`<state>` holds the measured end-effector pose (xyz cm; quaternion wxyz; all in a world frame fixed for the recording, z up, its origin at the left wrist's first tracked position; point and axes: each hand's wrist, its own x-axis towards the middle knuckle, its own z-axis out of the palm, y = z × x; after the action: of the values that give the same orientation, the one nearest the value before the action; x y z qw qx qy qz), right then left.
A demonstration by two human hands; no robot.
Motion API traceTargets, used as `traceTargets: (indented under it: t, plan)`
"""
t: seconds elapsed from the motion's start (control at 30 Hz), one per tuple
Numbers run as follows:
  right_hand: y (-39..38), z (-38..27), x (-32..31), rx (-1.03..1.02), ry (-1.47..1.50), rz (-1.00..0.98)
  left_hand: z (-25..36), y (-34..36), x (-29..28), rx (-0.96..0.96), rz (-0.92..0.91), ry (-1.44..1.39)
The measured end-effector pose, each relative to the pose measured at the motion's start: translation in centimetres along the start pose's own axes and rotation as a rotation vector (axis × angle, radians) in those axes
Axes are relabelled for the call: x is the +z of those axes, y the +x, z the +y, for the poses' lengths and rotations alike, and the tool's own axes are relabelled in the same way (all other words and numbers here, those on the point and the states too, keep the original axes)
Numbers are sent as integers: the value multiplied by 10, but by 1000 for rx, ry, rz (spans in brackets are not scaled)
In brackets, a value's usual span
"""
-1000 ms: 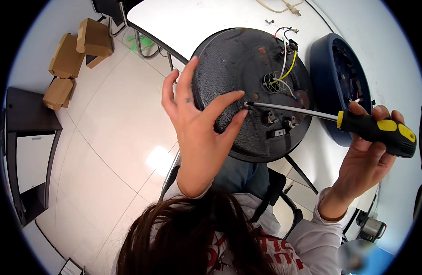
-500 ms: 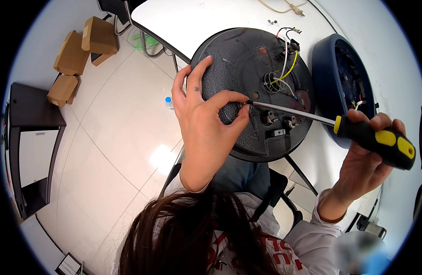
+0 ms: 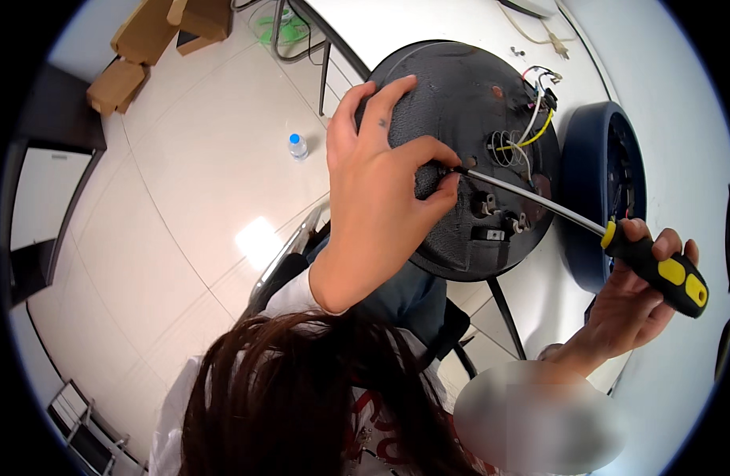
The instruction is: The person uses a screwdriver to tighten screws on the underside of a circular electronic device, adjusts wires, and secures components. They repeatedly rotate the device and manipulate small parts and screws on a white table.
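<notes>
In my right hand (image 3: 625, 305) is a screwdriver (image 3: 532, 194) with a black-and-yellow handle and a long steel shaft slanting up to the left. Its dark tip meets the pinched thumb and forefinger of my left hand (image 3: 385, 186); whatever small piece they pinch is hidden. My left hand's other fingers stretch over the far left rim of a round black metal plate (image 3: 460, 87). On the plate stand a coil spring (image 3: 505, 148), metal terminals (image 3: 486, 205) and a small block (image 3: 489, 234). A yellow wire (image 3: 542, 132) and white and red wires run to its right edge.
A dark blue round housing (image 3: 585, 186) stands on its side to the plate's right, on the white table (image 3: 357, 20). A corded plug (image 3: 557, 45) and small loose parts (image 3: 516, 51) lie at the back. A bottle (image 3: 298, 147) and cardboard boxes (image 3: 117, 86) are on the floor.
The view has shifted, so the plate and both hands appear farther right. The screwdriver tip stays at my left fingertips, with its handle angled slightly lower.
</notes>
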<state>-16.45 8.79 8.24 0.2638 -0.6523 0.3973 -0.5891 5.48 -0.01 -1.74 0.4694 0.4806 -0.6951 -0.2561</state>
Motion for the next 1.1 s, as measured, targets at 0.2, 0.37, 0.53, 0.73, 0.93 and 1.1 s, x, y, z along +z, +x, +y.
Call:
traceTargets:
  t: [0.2,0.37,0.53,0.73,0.93,1.1]
  plan:
    - [14,-5,-14,33,-151,-43,2,-1,2,2,29,-22]
    - [50,-26,-8,74,-221,-310,1,-3,1,1,44,-17]
    - [89,-39,7,66,-196,-749,3,-4,-1,-15,34,-3]
    - [109,-35,3,58,-159,-867,6,-3,-2,11,33,30]
    - [107,-32,20,60,-363,-642,9,-5,-2,20,35,86]
    - [120,-47,35,-97,-606,-837,9,-6,-6,6,15,75]
